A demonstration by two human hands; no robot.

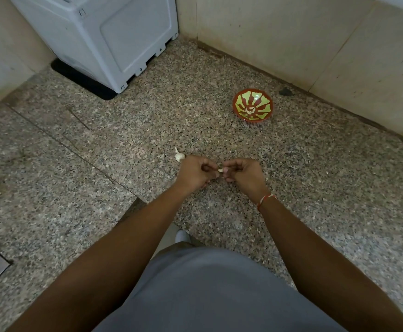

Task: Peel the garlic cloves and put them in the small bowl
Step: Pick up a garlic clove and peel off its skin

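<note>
Two hands meet over the speckled worktop (80, 168), the left hand (194, 172) and right hand (244, 174) each with a narrow grip, pinching one garlic clove (220, 169) between them. The garlic bulb (179, 155) lies just beside the left hand. The small bowl (252, 105), well apart and farther back, seems to hold a few pale pieces. The clove is small and likely slick; a hard pull on its skin could flick it onto the mottled surface, where loose skin flakes would be hard to spot.
</note>
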